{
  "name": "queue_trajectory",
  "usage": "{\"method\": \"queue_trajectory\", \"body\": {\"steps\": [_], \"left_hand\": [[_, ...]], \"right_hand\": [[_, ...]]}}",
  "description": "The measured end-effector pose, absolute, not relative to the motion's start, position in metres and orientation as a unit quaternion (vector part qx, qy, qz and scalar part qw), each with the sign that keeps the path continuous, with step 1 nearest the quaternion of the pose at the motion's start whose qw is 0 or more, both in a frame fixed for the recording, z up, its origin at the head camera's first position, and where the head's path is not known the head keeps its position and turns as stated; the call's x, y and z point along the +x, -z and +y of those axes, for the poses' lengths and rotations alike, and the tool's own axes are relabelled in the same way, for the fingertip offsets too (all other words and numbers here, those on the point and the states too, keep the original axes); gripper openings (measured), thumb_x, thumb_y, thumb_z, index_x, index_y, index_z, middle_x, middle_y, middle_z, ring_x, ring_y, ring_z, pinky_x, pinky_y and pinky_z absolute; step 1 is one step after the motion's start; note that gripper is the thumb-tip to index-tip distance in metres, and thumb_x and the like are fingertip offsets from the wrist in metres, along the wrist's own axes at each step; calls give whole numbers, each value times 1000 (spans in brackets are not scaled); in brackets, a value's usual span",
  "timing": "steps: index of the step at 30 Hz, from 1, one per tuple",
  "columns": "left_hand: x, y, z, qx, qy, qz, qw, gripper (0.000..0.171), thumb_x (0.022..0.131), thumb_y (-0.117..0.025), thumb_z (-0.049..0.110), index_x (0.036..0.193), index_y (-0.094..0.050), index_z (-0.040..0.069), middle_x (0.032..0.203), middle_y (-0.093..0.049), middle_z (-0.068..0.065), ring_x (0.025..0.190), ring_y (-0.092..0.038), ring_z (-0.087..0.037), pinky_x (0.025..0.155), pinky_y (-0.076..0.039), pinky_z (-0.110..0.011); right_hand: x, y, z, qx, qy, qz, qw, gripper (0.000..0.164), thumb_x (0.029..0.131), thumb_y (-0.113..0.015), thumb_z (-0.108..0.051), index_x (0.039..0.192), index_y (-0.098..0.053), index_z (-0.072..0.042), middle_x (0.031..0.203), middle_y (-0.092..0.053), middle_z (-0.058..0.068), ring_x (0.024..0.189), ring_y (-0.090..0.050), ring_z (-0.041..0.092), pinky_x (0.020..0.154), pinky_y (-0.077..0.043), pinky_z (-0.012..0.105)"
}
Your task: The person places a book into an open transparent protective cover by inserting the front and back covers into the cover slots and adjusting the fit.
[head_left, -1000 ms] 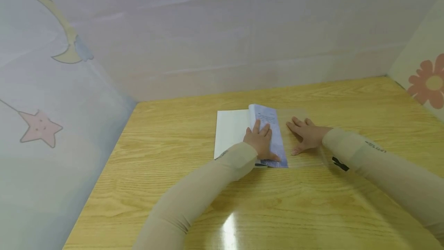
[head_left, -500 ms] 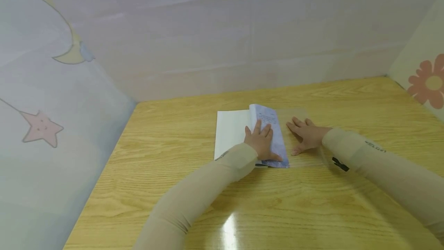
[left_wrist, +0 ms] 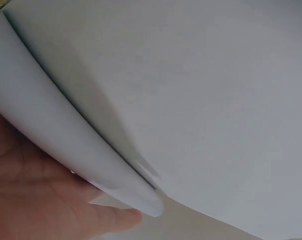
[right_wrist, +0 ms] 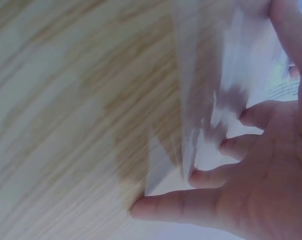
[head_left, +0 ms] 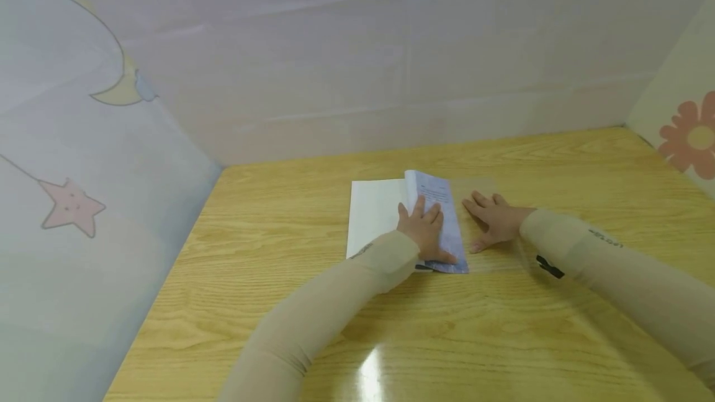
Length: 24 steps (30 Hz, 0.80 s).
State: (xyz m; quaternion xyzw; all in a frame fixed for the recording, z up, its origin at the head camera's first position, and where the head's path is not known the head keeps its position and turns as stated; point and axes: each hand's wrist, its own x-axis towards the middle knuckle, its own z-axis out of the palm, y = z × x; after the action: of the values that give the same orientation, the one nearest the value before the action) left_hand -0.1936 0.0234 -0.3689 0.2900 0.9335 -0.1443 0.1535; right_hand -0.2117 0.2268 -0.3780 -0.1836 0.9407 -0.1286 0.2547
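A booklet lies on the table with a white page (head_left: 373, 211) showing at the left and a bluish-purple cover flap (head_left: 454, 234) with small print curving over to the right. My left hand (head_left: 424, 236) rests spread on that flap; the left wrist view has its rounded white fold (left_wrist: 71, 130) right beside the palm. From under the flap's right side extends a clear plastic sheet (head_left: 491, 261). Straight-fingered, my right hand (head_left: 494, 219) presses on this sheet. Its fingertips (right_wrist: 196, 177) lie along the film's edge in the right wrist view.
The wood-grain table (head_left: 251, 303) meets a pale wall hanging (head_left: 357, 67) at its back edge. A small black piece (head_left: 550, 267) shows under the right forearm. Light glares off the tabletop near the front.
Both hands keep their places on the flap and the plastic sheet. The head view has shifted slightly, so everything sits a little lower and further right.
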Motion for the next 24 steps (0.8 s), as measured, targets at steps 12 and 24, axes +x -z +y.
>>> {"method": "queue_trajectory", "body": {"steps": [12,24], "left_hand": [[-217,364,21,338,106,918,180,84,91,-33,74,156,-24,22,161,-15,9,148,-6,-19,118,-12,-41],[-238,385,7,376,6,911,169,84,90,-51,65,156,-22,22,162,9,0,144,20,-28,117,-5,-47]], "right_hand": [[-209,375,224,-191,129,939,255,115,78,-72,-57,149,-12,12,149,3,42,126,5,72,96,-11,80],[-208,373,224,-184,122,942,253,115,78,-72,-58,150,-13,10,150,2,41,127,4,71,96,-12,80]]}}
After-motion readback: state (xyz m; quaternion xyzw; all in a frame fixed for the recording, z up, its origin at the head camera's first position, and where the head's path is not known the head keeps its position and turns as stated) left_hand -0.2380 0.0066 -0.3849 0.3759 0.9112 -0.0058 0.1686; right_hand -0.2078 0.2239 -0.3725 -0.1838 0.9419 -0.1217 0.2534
